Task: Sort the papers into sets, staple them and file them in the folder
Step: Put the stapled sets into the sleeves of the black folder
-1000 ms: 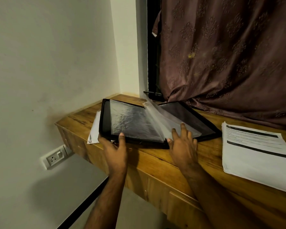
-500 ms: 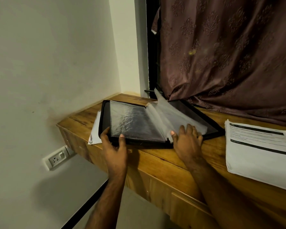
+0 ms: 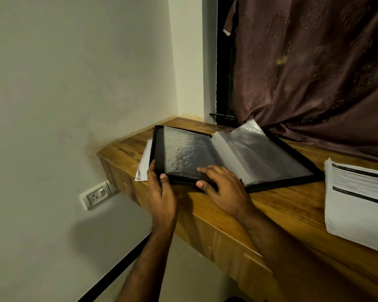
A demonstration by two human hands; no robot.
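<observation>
A black folder (image 3: 277, 185) with clear plastic sleeves (image 3: 260, 153) lies open on the wooden shelf (image 3: 271, 216). My left hand (image 3: 160, 192) grips the folder's near left corner, thumb on top of the cover edge. My right hand (image 3: 225, 188) rests on the near edge of the left sleeve page, fingers spread over the plastic and thumb at the cover's front rim. A stack of printed white papers (image 3: 358, 203) lies on the shelf at the right. More white paper (image 3: 143, 164) sticks out from under the folder's left side.
A brown curtain (image 3: 314, 73) hangs behind the folder and touches its far right corner. The white wall (image 3: 74, 83) bounds the shelf on the left, with a socket (image 3: 95, 195) below the shelf's end. The shelf's front edge runs diagonally under my forearms.
The sleeves that stood raised in the middle have fallen flat to the right. My right hand moved left from the right page onto the left page. My left hand kept its hold.
</observation>
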